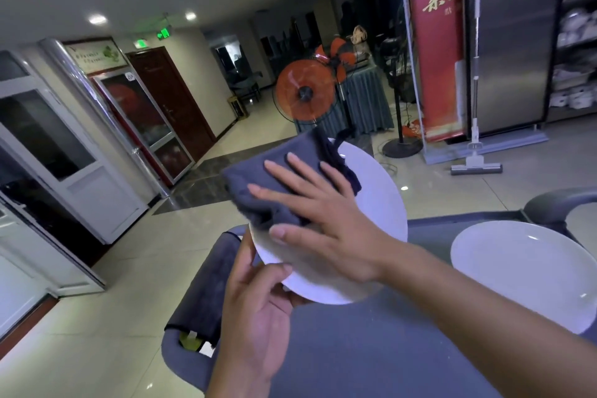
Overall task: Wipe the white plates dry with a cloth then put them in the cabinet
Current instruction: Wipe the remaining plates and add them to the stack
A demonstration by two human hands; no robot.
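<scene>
From the head view, the person stands over a grey worktop [371, 349] holding a white plate [374, 203] up off it, tilted toward them. The left hand [258, 310] takes the plate's lower edge, its grip narrow: thumb lying on the upper face near the rim, fingers curled round beneath. The right hand [319, 220] lies flat on a dark grey cloth [258, 181], fingers straight and spread, pressing the cloth onto the plate's upper left part; that grip is wide, clasping nothing. The cloth is bunched and hangs past the plate's far rim.

A second white plate [523, 275] rests on the worktop to the right, apart from the held one. Another dark cloth [206, 300] is draped over the worktop's left edge.

Beyond, on the pale tiled floor, stands an orange fan [305, 92], with a second orange fan [336, 58] behind it. A red banner [433, 52] rises at the right, beside a steel cabinet [507, 42] with a mop [475, 81] leaning against it. Right of the cabinet, open shelves [575, 58] carry white crockery, too blurred to tell apart.
</scene>
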